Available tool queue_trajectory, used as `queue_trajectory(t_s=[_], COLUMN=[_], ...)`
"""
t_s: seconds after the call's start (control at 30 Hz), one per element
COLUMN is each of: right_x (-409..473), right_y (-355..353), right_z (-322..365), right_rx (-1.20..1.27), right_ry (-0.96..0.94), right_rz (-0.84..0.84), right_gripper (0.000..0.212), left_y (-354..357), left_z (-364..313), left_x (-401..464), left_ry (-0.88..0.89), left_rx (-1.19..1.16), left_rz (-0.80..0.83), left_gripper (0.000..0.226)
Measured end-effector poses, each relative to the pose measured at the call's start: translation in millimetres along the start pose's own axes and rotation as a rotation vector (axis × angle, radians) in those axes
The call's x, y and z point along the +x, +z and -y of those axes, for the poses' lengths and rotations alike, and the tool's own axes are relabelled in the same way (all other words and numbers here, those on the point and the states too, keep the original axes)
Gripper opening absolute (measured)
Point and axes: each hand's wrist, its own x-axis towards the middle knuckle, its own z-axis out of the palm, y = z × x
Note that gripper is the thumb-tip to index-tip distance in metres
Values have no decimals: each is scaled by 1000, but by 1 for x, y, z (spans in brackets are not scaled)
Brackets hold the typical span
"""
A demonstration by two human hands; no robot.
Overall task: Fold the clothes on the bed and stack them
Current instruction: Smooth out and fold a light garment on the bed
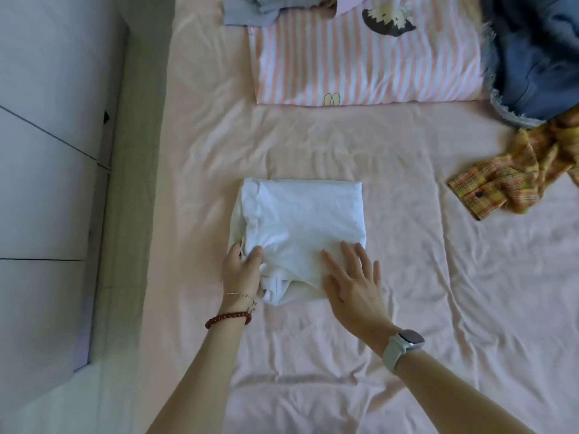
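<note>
From the head camera I look down on a pink bed sheet (407, 277). At the centre lies a white garment (304, 220), folded into a rough rectangle. My left hand (241, 267) is at its 7 o'clock corner, thumb on top and fingers tucked under the edge, pinching the cloth. My right hand (351, 277) lies flat with fingers spread, pressing the near edge at 5 o'clock.

Between the two hands, at 6 o'clock, bunched fabric spills out from under the top layer. I judge this the weak point: if I lift or slide the bundle now, that loose wad may drag the fold open, and the left edge, already showing a second layer, could slip apart.

Unfolded clothes wait at the far end: a yellow plaid shirt (513, 180) at 2 o'clock, a denim piece (539, 57) above it, a pale blue garment (250, 10) at 12 o'clock on a striped pillow (360, 64). Reaching for those carelessly could knock the white fold.
</note>
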Motion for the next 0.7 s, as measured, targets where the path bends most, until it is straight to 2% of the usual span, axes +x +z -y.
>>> queue_trajectory(t_s=[0.07,0.13,0.2,0.23,0.27,0.3,0.37,0.43,0.47,0.53,0.7], right_x=[-9,-12,-13,-13,-12,-10,-9,-12,-13,-14,-16], right_y=[4,6,12,13,13,11,12,17,18,22,22], right_z=[-4,-3,-1,1,2,4,3,-3,-6,-13,-22], right_rx=[32,62,13,-22,-43,-56,-113,-165,-180,-180,-88], right_ry=[-90,-162,-206,-213,-213,-222,-332,-465,-497,-512,-507], right_rz=[-21,-21,14,11,-7,-39,-156,-281,-330,-410,-499], right_gripper=[47,47,48,48,49,50,45,39,36,34,30], left_y=[-6,-15,-20,-21,-21,-19,-11,-6,-6,-14,-38], left_z=[4,12,19,19,17,14,9,13,17,29,56], left_x=[-1,0,7,9,11,10,4,-6,-10,-13,-13], left_ry=[103,75,-19,-26,39,186,647,1058,1142,1132,1084], left_rx=[-126,-165,-81,4,130,285,561,717,775,854,768], left_rz=[23,11,-39,-87,-139,-181,-180,-49,25,88,60], left_gripper=[18,22,23,27,31,34,35,30,29,31,17])
